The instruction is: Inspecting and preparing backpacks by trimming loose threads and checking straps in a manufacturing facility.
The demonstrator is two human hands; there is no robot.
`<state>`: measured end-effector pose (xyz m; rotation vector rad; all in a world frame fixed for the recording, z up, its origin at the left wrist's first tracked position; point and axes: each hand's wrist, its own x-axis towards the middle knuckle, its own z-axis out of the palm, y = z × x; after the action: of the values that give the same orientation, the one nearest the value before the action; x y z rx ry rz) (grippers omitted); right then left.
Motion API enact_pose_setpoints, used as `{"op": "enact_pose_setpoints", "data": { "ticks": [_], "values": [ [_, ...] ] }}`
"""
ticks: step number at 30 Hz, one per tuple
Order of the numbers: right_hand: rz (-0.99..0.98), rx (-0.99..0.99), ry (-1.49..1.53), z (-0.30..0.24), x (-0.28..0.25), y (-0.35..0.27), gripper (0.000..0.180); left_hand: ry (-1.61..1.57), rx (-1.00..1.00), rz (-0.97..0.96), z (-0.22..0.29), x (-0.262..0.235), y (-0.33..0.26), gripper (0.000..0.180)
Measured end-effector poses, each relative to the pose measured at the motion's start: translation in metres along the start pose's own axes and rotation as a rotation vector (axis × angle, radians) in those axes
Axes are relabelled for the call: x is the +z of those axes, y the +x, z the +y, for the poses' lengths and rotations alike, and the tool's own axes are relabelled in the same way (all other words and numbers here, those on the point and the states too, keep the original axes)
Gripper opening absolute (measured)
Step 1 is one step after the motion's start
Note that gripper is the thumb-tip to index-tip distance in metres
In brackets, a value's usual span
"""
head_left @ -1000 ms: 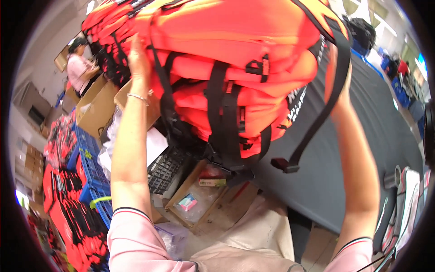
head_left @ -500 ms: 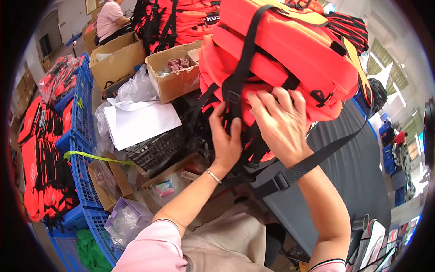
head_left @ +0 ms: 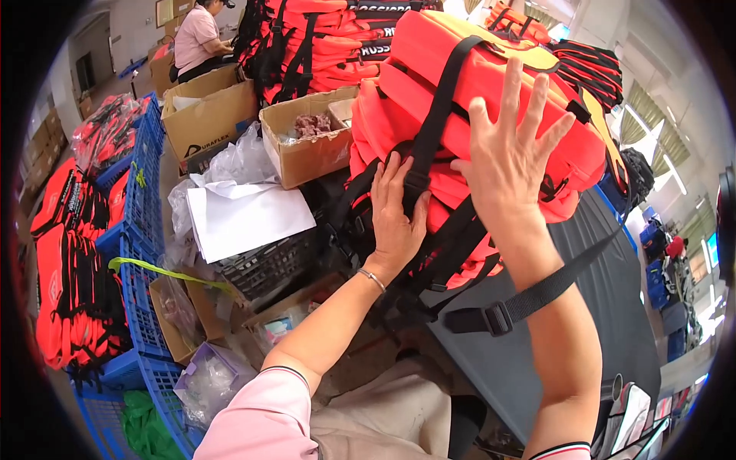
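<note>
A bright orange-red backpack (head_left: 429,61) with black webbing straps lies on the stack in front of me. My left hand (head_left: 396,211) rests against its near left side, thumb apart and fingers extended beside a black strap (head_left: 438,115) and its buckle. Over the bag's front, my right hand (head_left: 510,157) is raised with fingers spread and nothing in it. Whether its palm touches the fabric cannot be made out. A loose black strap with a slide buckle (head_left: 498,318) hangs across my right forearm.
A dark-covered table (head_left: 613,307) extends under the bags to the right. On the left are white sheets (head_left: 245,218), an open carton (head_left: 307,157) and blue plastic crates (head_left: 142,299) with more orange bags. Another person (head_left: 199,42) sits at the far left.
My right hand has lifted from the bag's lower edge, moving up and spreading its fingers. My left hand has moved slightly right and up, its fingers straighter. The hanging strap has shifted right.
</note>
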<state>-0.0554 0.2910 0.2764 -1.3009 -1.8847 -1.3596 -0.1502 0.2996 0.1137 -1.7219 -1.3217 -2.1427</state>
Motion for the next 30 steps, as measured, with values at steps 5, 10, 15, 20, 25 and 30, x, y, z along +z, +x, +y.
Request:
{"op": "enact_pose_setpoints", "data": {
  "ticks": [5, 10, 15, 20, 25, 30],
  "values": [
    [-0.135, -0.012, -0.051, 0.001, 0.013, 0.017, 0.069, -0.166, -0.038, 0.01, -0.002, 0.008, 0.002, 0.055],
    [-0.127, -0.145, -0.032, 0.002, 0.015, 0.019, 0.032, -0.142, 0.039, 0.014, -0.005, 0.006, 0.005, 0.056],
    [-0.057, -0.327, 0.046, 0.02, 0.031, 0.018, 0.041, -0.245, 0.039, 0.061, 0.003, 0.021, 0.018, 0.051],
    [-0.02, -0.342, 0.139, 0.05, 0.017, 0.04, 0.033, -0.277, 0.154, 0.055, 0.018, 0.041, 0.044, 0.046],
    [0.059, -0.399, 0.143, 0.024, 0.033, 0.016, 0.021, -0.208, 0.036, -0.021, -0.005, 0.046, 0.012, 0.051],
    [0.094, -0.395, 0.134, 0.026, 0.027, 0.017, 0.018, -0.212, 0.023, -0.054, -0.001, 0.051, 0.018, 0.051]
  ]
}}
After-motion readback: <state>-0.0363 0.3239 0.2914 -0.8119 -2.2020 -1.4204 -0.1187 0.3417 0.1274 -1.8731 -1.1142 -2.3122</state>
